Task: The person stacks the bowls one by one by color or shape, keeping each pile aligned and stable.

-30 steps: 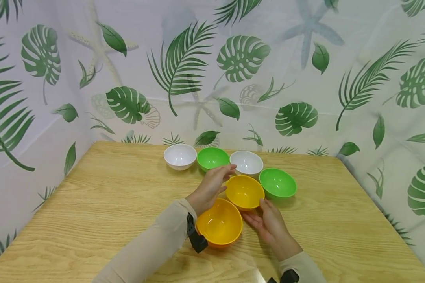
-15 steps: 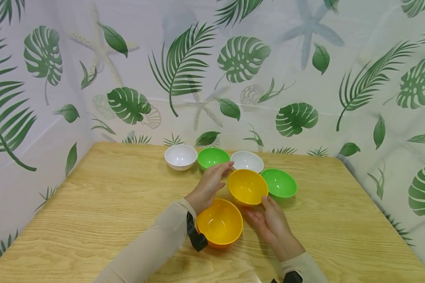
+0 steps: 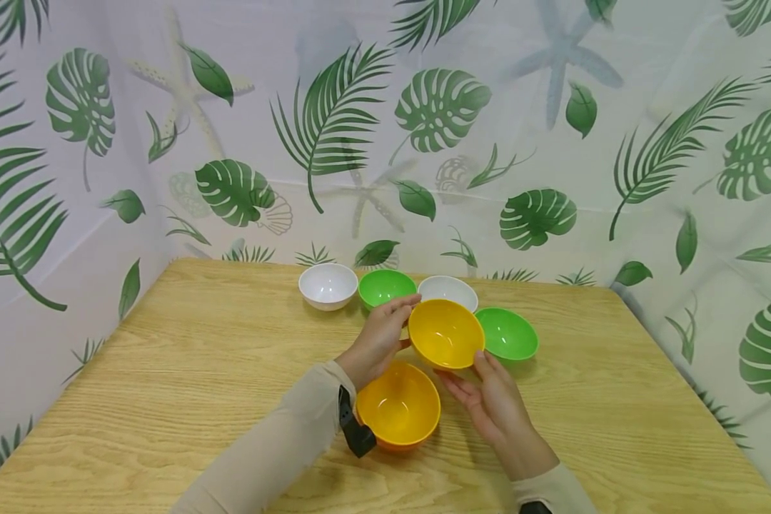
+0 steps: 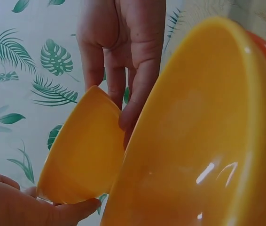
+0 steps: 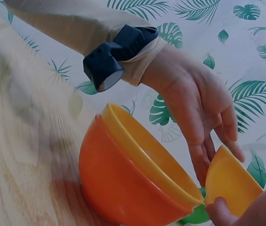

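A small yellow bowl [image 3: 446,334] is held up between my two hands, tilted toward the head camera. My right hand [image 3: 497,407] grips its lower right edge, thumb at the rim and fingers beneath. At its left edge, my left hand [image 3: 380,339] has the rim between thumb and fingers. Below, on the table, a larger yellow bowl [image 3: 400,407] sits inside an orange bowl [image 5: 119,179], as the right wrist view shows. Behind the held bowl stand a green bowl [image 3: 510,334] and a white bowl [image 3: 448,287], both partly hidden.
Another white bowl [image 3: 328,287] and another green bowl [image 3: 385,287] stand side by side toward the back of the wooden table [image 3: 199,371]. A leaf-patterned cloth [image 3: 360,128] hangs behind and along the sides.
The small yellow bowl has risen off the table, away from the larger yellow bowl, with my right hand. My left hand now touches its left edge; a gap was there before.
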{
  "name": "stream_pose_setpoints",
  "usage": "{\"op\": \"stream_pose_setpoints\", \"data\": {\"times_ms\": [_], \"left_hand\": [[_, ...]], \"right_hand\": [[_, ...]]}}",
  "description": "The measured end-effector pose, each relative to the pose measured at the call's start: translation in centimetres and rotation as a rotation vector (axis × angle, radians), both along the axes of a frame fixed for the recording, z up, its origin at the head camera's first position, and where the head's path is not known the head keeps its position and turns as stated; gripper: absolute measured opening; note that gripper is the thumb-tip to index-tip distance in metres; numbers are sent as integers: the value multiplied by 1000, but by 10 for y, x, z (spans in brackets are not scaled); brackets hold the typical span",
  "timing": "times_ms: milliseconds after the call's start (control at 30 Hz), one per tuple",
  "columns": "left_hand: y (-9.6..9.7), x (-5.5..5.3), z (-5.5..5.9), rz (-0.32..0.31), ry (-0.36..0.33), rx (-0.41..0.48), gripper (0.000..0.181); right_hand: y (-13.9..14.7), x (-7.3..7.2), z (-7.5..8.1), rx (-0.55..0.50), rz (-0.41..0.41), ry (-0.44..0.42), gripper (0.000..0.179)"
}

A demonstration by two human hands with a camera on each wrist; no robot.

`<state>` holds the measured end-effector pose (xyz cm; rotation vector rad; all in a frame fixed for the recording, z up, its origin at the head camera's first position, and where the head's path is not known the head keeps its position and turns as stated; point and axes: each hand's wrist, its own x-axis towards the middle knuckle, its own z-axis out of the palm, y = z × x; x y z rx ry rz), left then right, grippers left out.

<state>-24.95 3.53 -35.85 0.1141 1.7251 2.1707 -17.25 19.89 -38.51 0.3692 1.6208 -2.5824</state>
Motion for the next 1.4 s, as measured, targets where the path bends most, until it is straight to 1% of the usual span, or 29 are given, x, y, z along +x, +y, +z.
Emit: {"op": "stream_pose_setpoints", "data": {"times_ms": [267,433,600,700,833,933,1000,1167,1233,1267,1400], "left_hand": [[-3,-1,-6,-7,0,-24,42],[-5,-2,-7,-57,-13,-49,43],[-6,-1,-8,-77,12,-58,43],[-7,0,-9,-78,24,-67,43],[-8,3,-9,-72,32,-57,43],[-10,5,-6,-63,34,-54,43],[-11,6,-4,-58,32,-58,43],[-13,8,-3,-55,23,-72,43],[-14,8,-2,-54,30,-72,43],[-15,9,-1,-53,35,-69,43],[-15,9,0,-57,54,-58,41]], "right_hand": [[-7,4,7,-12,14,16,49],[-8,5,10,-7,19,20,50],[-7,7,10,7,34,18,51],[-5,9,10,45,58,23,51],[-3,12,8,138,79,67,56],[-3,13,6,237,61,125,63],[-3,14,5,319,26,170,67],[-3,18,-1,579,-104,300,71],[-4,19,-2,660,-134,350,74],[-5,19,-3,680,-138,377,76],[-8,19,-5,726,-148,432,78]]}}
